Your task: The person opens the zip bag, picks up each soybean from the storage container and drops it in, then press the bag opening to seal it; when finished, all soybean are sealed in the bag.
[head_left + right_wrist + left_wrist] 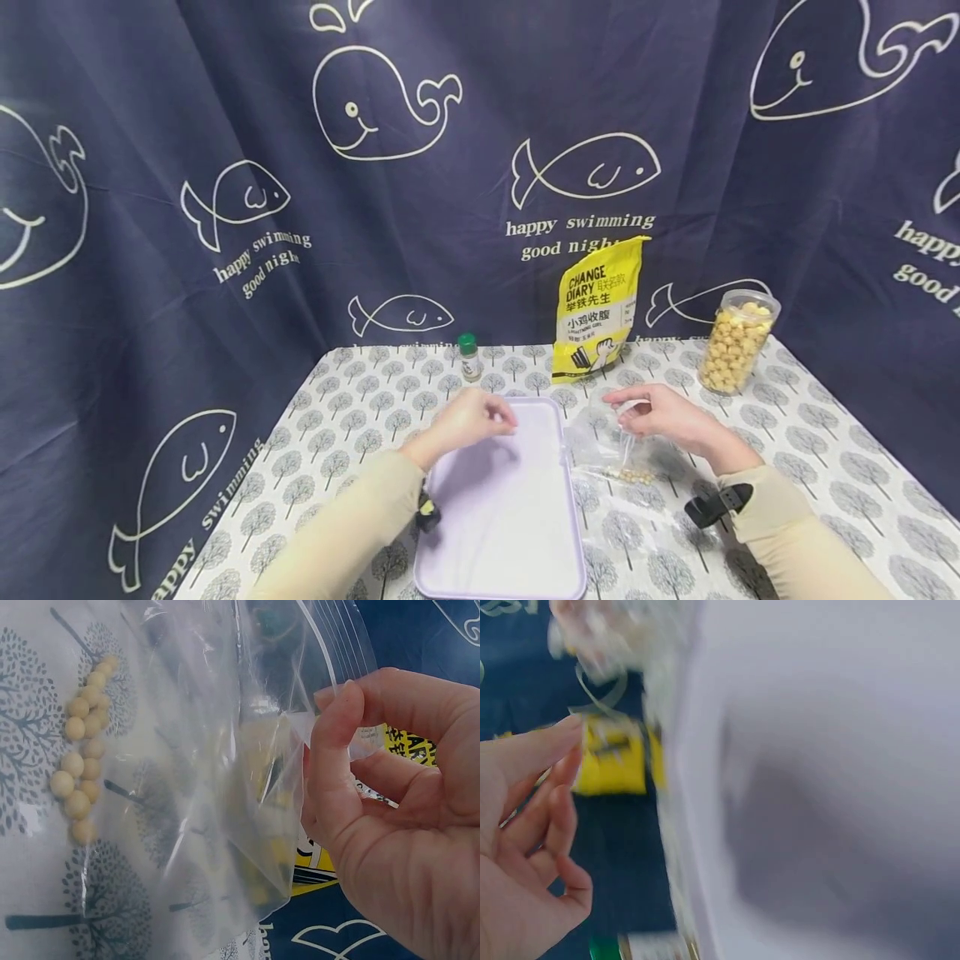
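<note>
My right hand (663, 417) pinches the upper edge of a clear zip bag (217, 772) between thumb and fingers. Several round pale-yellow beans (79, 750) lie low inside the bag, over the tree-print cloth. My left hand (472, 417) hovers above the upper part of a pale lilac tray (495, 533), casting a shadow there. Its fingers are loosely bent in the left wrist view, and nothing shows between the thumb and fingertips (574, 727).
A yellow printed pouch (600, 312) stands behind the zip bag. A clear jar of yellow puffed balls (738, 346) is at the back right. Behind the tray stands a small bottle with a green cap (468, 358). A dark fish-print curtain (420, 225) hangs behind the table.
</note>
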### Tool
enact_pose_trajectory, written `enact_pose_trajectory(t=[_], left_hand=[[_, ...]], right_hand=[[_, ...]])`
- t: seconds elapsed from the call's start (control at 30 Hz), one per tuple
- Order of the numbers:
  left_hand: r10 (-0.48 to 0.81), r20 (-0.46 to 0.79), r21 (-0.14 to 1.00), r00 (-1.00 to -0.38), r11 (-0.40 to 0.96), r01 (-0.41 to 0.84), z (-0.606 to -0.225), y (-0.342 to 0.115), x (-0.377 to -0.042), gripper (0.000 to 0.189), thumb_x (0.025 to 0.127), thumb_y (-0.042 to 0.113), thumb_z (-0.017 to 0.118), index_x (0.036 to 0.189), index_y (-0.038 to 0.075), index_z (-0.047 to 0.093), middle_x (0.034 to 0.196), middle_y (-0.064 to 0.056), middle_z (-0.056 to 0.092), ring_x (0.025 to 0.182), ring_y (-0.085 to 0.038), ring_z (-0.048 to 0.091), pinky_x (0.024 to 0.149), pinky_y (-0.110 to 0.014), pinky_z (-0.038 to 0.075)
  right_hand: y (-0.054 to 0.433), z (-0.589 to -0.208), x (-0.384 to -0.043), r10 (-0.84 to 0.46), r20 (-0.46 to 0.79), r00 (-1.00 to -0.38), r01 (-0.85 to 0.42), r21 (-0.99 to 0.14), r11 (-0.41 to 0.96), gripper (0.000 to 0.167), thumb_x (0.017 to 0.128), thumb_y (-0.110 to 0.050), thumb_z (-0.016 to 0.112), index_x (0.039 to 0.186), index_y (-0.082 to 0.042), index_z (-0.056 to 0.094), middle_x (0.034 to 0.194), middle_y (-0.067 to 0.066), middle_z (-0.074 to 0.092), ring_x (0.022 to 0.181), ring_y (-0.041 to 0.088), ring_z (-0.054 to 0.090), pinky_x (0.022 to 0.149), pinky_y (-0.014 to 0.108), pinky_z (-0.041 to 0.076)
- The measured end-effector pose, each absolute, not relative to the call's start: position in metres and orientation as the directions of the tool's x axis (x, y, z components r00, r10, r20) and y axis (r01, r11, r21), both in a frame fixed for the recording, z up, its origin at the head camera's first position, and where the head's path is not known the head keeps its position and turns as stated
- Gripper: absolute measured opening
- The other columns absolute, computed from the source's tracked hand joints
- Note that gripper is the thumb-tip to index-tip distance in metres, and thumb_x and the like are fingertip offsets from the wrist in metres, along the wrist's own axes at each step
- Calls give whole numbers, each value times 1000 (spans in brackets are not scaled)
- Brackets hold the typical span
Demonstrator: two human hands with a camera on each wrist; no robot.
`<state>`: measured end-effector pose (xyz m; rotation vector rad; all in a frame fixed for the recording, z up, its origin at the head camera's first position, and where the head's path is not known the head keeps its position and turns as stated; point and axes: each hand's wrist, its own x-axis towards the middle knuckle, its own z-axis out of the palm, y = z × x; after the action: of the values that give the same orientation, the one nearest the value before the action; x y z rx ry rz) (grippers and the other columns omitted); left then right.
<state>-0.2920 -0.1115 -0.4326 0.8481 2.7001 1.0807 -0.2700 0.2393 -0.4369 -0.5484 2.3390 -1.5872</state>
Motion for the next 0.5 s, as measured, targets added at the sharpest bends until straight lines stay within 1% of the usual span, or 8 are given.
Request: enact_pose_trajectory(t=[0.1,0.13,0.17,0.23,0.3,0.37,0.4,0.5], left_hand=[[516,164,706,-841,534,465,-424,-71,-290,10,85,19,84,93,21,79,86,16,69,77,-5,59,67,-23,51],[518,192,713,-833,510,481,-421,-58,-290,10,84,19,84,93,21,79,86,16,70,77,-4,59,67,-23,51],[524,222,711,-822,490,504,-419,-46,-290,10,84,19,85,93,20,79,85,16,70,76,-3,59,67,-22,50],[537,277,698,-797,457,551,-415,-23,-290,10,84,19,85,92,19,80,83,16,71,73,-2,58,64,-20,49],[553,316,661,-771,454,597,-414,-5,-291,10,83,20,86,91,19,81,80,17,71,67,-1,57,60,-19,48],[567,317,633,-761,471,614,-416,8,-292,10,83,19,87,90,19,81,79,17,71,62,-2,55,55,-19,46],[571,306,620,-762,488,614,-417,13,-293,9,82,18,87,89,19,81,78,17,71,60,-2,53,54,-18,44],[576,272,590,-771,533,607,-426,20,-296,9,82,20,87,88,21,81,78,19,70,57,-1,51,54,-17,43]], right_hand=[[241,-438,-269,-443,-6,-897,-161,-927,339,57,83,6,68,137,17,51,112,24,65,82,13,64,67,27,55],[242,-438,-269,-439,-6,-898,-160,-927,340,57,83,6,68,136,16,52,111,23,65,82,14,64,67,28,55],[242,-437,-268,-439,-3,-899,-163,-926,340,57,83,5,68,136,16,52,111,21,66,82,14,64,67,28,55],[242,-437,-268,-443,8,-897,-173,-927,334,57,83,5,68,136,16,52,107,19,67,80,14,64,66,28,54],[243,-436,-267,-445,19,-895,-180,-929,323,56,83,6,68,136,17,52,104,19,67,77,13,63,65,27,53],[243,-435,-267,-453,33,-891,-191,-932,308,56,83,7,67,135,18,51,105,20,67,75,12,62,62,26,52],[243,-435,-267,-455,35,-890,-192,-933,304,55,83,7,67,135,18,51,106,23,66,74,11,61,62,26,52],[242,-435,-265,-464,46,-885,-206,-931,300,55,84,8,67,135,19,51,115,27,65,74,11,62,62,25,52]])
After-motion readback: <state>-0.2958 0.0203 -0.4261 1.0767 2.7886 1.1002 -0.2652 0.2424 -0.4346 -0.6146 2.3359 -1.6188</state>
